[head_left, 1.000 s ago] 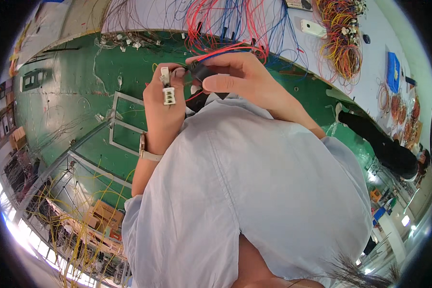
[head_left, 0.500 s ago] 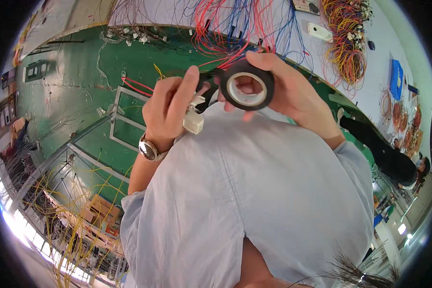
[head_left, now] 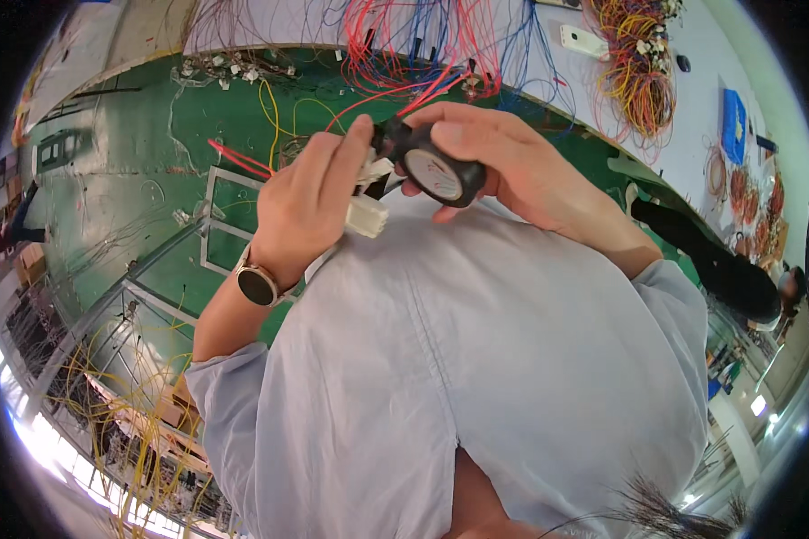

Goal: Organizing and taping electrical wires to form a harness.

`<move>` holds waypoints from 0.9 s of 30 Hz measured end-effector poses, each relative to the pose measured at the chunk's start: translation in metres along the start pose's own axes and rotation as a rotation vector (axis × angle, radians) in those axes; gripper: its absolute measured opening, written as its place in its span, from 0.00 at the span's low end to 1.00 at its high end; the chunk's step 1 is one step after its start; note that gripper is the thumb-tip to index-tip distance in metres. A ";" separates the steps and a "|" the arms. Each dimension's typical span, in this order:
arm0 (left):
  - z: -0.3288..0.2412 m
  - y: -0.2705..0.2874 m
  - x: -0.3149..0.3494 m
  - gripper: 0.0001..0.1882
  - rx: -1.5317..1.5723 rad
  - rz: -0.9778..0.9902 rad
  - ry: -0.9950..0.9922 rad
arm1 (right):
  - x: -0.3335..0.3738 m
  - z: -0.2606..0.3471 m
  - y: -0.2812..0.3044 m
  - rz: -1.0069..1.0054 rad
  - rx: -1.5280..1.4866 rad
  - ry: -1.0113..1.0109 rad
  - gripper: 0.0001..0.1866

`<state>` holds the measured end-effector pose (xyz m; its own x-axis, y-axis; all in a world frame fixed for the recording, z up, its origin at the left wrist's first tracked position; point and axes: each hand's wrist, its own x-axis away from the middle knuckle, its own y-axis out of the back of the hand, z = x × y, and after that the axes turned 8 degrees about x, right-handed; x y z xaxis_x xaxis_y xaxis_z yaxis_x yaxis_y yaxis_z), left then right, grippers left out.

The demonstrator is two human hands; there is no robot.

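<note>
1. Over the green harness board (head_left: 135,153), at chest height, the person holds a small job between both hands, close against a pale blue shirt (head_left: 476,359).
2. Furthest left in the grip, the left hand (head_left: 301,202), with a round wristwatch (head_left: 257,286) below it, is closed around a white plastic connector (head_left: 367,216); the thumb and fingers pinch it so that its block end pokes out to the right.
3. Red wires (head_left: 238,159) run from behind that hand out over the board.
4. Just right of the connector, the right hand (head_left: 503,162) is curled round a roll of black electrical tape (head_left: 433,166), fingers over the top and thumb beneath; the roll sits just beside the connector, its pale core face turned toward the camera.
5. By my reading, the step in hand is taping the wires where they leave the connector. Whether a tape end is already stuck down I cannot tell, as the fingers hide it.
6. The next move would call for keeping the tape taut while the roll circles the bundle, with the left hand holding the connector steady.
7. The board carries a light metal frame (head_left: 211,216) and loose yellow wire (head_left: 274,108).
8. Beyond it, a white bench (head_left: 692,135) holds hanging red and blue wires (head_left: 422,45), then a heap of orange and yellow wires (head_left: 638,63) and a blue box (head_left: 733,121) at far right.
</note>
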<state>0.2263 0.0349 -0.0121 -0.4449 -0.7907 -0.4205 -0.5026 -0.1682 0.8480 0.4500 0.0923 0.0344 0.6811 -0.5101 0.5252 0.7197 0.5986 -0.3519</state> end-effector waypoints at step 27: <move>-0.026 0.013 -0.007 0.13 1.761 -0.008 1.304 | -0.054 -0.059 0.000 -0.347 0.281 0.681 0.26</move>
<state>0.2420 0.0230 0.0098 -0.2116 -0.7622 0.6118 -0.8092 -0.2144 -0.5470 0.4211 0.0832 -0.0397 0.4233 -0.9046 -0.0496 0.9057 0.4238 -0.0007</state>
